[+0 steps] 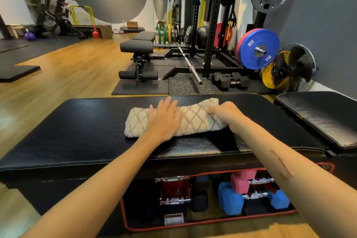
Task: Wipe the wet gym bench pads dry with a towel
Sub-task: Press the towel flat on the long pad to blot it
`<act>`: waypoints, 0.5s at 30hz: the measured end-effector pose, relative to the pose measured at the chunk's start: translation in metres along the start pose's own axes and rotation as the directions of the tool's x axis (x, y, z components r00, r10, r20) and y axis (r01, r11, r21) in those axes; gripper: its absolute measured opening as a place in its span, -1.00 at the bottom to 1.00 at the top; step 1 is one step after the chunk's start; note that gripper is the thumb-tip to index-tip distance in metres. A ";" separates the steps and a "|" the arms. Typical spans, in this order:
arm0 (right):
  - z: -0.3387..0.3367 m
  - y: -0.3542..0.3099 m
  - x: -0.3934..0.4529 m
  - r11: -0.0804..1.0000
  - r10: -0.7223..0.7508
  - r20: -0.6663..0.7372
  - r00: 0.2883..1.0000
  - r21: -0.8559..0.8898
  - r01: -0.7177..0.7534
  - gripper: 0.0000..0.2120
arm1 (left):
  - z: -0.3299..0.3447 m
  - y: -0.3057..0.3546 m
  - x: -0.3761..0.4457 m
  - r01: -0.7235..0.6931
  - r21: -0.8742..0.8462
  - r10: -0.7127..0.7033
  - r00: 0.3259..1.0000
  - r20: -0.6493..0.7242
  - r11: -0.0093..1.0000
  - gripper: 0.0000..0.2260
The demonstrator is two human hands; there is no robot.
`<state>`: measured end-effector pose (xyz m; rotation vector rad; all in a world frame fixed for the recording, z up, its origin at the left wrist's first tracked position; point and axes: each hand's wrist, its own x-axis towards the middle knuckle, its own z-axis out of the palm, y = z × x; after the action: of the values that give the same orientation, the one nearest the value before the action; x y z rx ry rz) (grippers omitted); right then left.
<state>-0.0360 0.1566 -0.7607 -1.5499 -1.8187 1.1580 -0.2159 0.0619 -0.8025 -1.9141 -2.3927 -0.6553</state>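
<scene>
Towel (195,120) on bench pad (81,129): left hand (164,120) flat, right hand (228,114) gripping.

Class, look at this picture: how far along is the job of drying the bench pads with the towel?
Done: cannot tell; no dried patch stands out on the large black pad. In hand: the folded towel lies on that pad, the left hand pressing flat on it, the right hand gripping its right end. Left: probably most of this pad, plus the smaller pad to the right, which the towel does not touch.

Left hand (164,121) lies flat, fingers spread; right hand (228,115) curled in a grip.
</scene>
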 end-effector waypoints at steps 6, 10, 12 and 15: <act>0.020 -0.048 -0.004 0.971 -0.224 -0.145 0.964 -0.123 0.207 -0.75 | -0.041 -0.056 -0.026 0.509 -0.081 -0.515 0.849 -0.119 0.857 -0.49; 0.052 -0.098 -0.028 0.913 -0.408 -0.044 0.912 -0.036 0.407 -0.79 | -0.056 -0.072 -0.030 0.610 -0.472 -0.660 0.748 0.076 0.636 -0.07; 0.080 -0.114 -0.044 0.878 -0.473 0.074 0.878 -0.047 0.477 -0.76 | -0.059 -0.078 -0.024 0.624 -0.569 -0.678 0.720 0.151 0.536 -0.13; 0.127 -0.111 -0.061 0.759 -0.550 0.159 0.820 -0.313 0.571 -0.66 | -0.062 -0.085 -0.020 0.575 -0.717 -0.669 0.714 0.205 0.393 -0.60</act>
<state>-0.1840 0.0609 -0.7246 -0.9957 -2.4003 0.6155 -0.3061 0.0093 -0.7776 -0.8209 -3.0036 -2.0059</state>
